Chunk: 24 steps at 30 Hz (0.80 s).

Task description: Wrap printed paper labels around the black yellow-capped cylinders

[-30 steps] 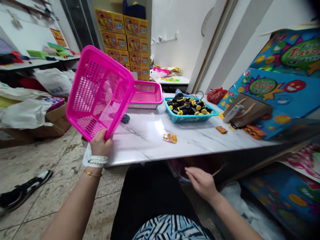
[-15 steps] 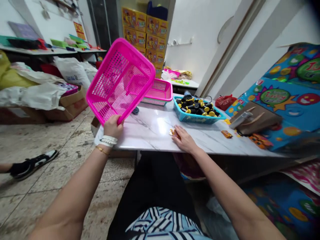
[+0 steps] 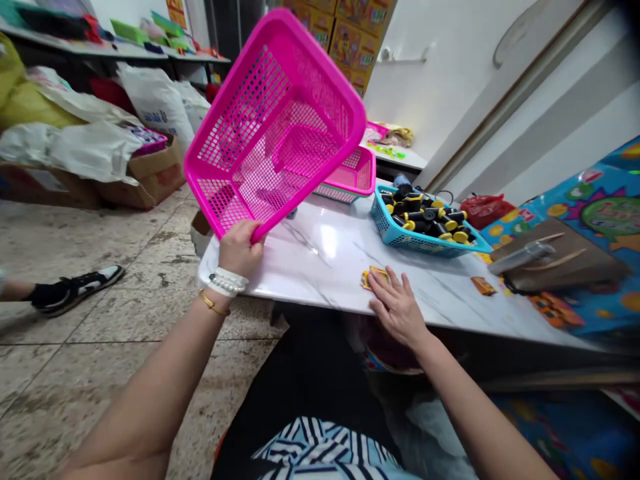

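Left hand: I see its fingers pinching the rim of a bright pink basket at the lower edge.
Pink basket: held tilted above the left end of the worktop, its inside turned towards my camera.
Right hand: its fingers are spread, reaching over a small orange-yellow packet; I cannot tell whether they press on it.
Orange-yellow packet: near the front edge of the worktop, partly covered by those fingers.
Second pink basket: behind the raised one, which hides part of it from me.
Blue basket: beyond the right hand, heaped with black-and-yellow pieces.
Right end: I make out another small packet, a brown paper bag and, behind them, a blue printed carton.
Floor: another person's black-and-white shoe shows at left.
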Each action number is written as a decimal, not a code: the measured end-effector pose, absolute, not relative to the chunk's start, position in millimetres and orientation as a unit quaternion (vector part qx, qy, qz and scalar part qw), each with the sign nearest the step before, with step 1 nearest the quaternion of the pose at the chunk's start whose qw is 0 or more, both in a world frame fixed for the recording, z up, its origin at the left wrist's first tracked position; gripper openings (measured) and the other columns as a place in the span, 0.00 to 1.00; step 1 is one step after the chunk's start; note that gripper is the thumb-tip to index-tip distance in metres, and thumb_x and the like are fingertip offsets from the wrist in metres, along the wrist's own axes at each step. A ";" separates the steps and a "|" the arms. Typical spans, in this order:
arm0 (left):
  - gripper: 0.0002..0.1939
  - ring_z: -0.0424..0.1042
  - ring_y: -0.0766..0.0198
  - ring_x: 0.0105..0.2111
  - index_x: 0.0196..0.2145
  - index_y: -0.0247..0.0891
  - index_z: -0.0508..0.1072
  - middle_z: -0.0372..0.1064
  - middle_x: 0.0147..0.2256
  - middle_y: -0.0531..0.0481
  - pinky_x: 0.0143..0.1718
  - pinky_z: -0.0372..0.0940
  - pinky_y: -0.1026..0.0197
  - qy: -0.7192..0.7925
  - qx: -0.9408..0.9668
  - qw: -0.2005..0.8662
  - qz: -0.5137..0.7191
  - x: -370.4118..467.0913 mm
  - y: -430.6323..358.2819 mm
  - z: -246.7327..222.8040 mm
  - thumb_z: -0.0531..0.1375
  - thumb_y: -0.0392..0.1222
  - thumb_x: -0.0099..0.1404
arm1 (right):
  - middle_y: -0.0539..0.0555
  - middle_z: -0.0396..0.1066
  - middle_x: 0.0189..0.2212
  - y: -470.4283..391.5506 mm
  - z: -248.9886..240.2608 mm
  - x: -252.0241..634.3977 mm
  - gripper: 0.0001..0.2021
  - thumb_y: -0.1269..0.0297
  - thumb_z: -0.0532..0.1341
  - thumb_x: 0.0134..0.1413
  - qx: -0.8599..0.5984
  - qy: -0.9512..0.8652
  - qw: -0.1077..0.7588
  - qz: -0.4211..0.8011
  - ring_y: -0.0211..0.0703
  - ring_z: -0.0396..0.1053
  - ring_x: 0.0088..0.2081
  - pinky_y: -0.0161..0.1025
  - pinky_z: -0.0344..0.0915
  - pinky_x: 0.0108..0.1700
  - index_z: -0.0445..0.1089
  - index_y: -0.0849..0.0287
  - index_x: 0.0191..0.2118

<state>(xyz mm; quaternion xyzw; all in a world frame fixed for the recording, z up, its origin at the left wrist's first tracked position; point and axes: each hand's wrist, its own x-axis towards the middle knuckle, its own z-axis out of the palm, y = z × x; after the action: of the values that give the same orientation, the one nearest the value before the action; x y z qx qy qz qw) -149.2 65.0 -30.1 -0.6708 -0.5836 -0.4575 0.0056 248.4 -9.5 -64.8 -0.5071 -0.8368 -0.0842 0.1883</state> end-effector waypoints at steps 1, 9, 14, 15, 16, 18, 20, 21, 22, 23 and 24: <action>0.08 0.73 0.51 0.39 0.38 0.38 0.76 0.75 0.35 0.44 0.45 0.67 0.53 -0.580 -0.672 0.000 -0.461 -149.0 63.1 -31.3 0.57 0.38 0.63 | 0.54 0.64 0.67 -13.1 -64.1 249.6 0.26 0.55 0.52 0.71 -0.502 -0.843 0.175 -0.086 0.59 0.45 0.75 0.68 0.43 0.72 0.59 0.50 0.71; 0.17 0.74 0.49 0.45 0.43 0.40 0.78 0.76 0.41 0.47 0.50 0.67 0.49 -0.576 -0.685 -0.022 -0.445 -151.1 50.6 -29.4 0.55 0.32 0.59 | 0.56 0.51 0.73 -31.3 -66.8 251.7 0.30 0.54 0.52 0.70 -0.494 -0.841 0.176 -0.138 0.64 0.41 0.75 0.69 0.43 0.73 0.51 0.53 0.74; 0.18 0.75 0.48 0.45 0.46 0.41 0.78 0.77 0.43 0.45 0.51 0.68 0.48 -0.552 -0.709 -0.001 -0.440 -152.2 46.6 -26.0 0.59 0.32 0.58 | 0.56 0.65 0.67 -36.5 -67.5 248.1 0.24 0.58 0.56 0.68 -0.492 -0.831 0.228 -0.124 0.62 0.53 0.72 0.68 0.52 0.71 0.65 0.50 0.67; 0.18 0.75 0.48 0.45 0.46 0.40 0.78 0.77 0.43 0.45 0.50 0.69 0.48 -0.548 -0.712 0.005 -0.439 -152.4 46.5 -25.8 0.59 0.31 0.58 | 0.57 0.65 0.67 -36.0 -66.2 246.1 0.24 0.57 0.57 0.68 -0.499 -0.825 0.235 -0.120 0.62 0.54 0.72 0.68 0.52 0.71 0.65 0.51 0.67; 0.18 0.75 0.48 0.45 0.46 0.40 0.78 0.77 0.43 0.44 0.50 0.69 0.49 -0.545 -0.716 0.011 -0.436 -152.6 46.6 -25.5 0.59 0.31 0.58 | 0.59 0.63 0.68 -35.1 -64.9 244.1 0.26 0.57 0.58 0.67 -0.510 -0.818 0.240 -0.115 0.63 0.54 0.72 0.68 0.52 0.71 0.64 0.53 0.68; 0.18 0.76 0.49 0.44 0.46 0.39 0.78 0.77 0.42 0.44 0.49 0.70 0.50 -0.544 -0.723 0.022 -0.426 -153.1 47.1 -24.5 0.59 0.31 0.58 | 0.61 0.62 0.68 -32.3 -63.0 240.7 0.30 0.57 0.61 0.65 -0.525 -0.806 0.253 -0.107 0.65 0.52 0.72 0.70 0.51 0.71 0.61 0.55 0.70; 0.18 0.77 0.50 0.43 0.46 0.39 0.78 0.78 0.41 0.44 0.49 0.70 0.52 -0.543 -0.731 0.033 -0.413 -153.6 47.9 -23.3 0.59 0.30 0.59 | 0.61 0.66 0.66 -29.7 -62.8 238.8 0.30 0.61 0.64 0.63 -0.514 -0.805 0.278 -0.105 0.65 0.53 0.71 0.71 0.50 0.70 0.63 0.55 0.68; 0.18 0.77 0.50 0.43 0.47 0.38 0.79 0.78 0.41 0.44 0.48 0.70 0.52 -0.541 -0.734 0.039 -0.408 -153.7 48.2 -22.7 0.59 0.30 0.59 | 0.60 0.69 0.64 -28.8 -63.2 238.2 0.29 0.63 0.65 0.61 -0.501 -0.807 0.294 -0.107 0.65 0.55 0.71 0.72 0.49 0.70 0.65 0.53 0.67; 0.18 0.77 0.50 0.44 0.47 0.37 0.79 0.79 0.42 0.43 0.48 0.71 0.52 -0.539 -0.737 0.043 -0.405 -153.8 48.5 -22.2 0.59 0.29 0.60 | 0.60 0.71 0.62 -28.3 -63.7 237.8 0.28 0.65 0.67 0.60 -0.490 -0.807 0.310 -0.110 0.64 0.58 0.70 0.73 0.49 0.70 0.67 0.52 0.65; 0.18 0.77 0.49 0.44 0.47 0.36 0.79 0.79 0.42 0.42 0.49 0.71 0.52 -0.537 -0.740 0.047 -0.402 -153.8 48.7 -21.8 0.59 0.29 0.60 | 0.60 0.72 0.61 -28.2 -64.1 237.4 0.27 0.66 0.68 0.59 -0.485 -0.804 0.325 -0.113 0.64 0.60 0.69 0.73 0.49 0.70 0.68 0.52 0.64; 0.18 0.77 0.49 0.44 0.47 0.35 0.79 0.79 0.42 0.41 0.49 0.71 0.52 -0.534 -0.743 0.051 -0.400 -153.7 48.8 -21.7 0.60 0.29 0.60 | 0.60 0.72 0.61 -28.3 -64.3 236.9 0.27 0.65 0.68 0.58 -0.487 -0.798 0.336 -0.116 0.64 0.61 0.68 0.73 0.50 0.70 0.69 0.53 0.63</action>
<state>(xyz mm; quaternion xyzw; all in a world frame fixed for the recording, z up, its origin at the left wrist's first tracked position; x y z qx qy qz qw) -153.7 48.8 -21.7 -0.7426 -0.5345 -0.4003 0.0514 236.9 -28.3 -64.3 -0.4870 -0.7977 -0.1158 0.3364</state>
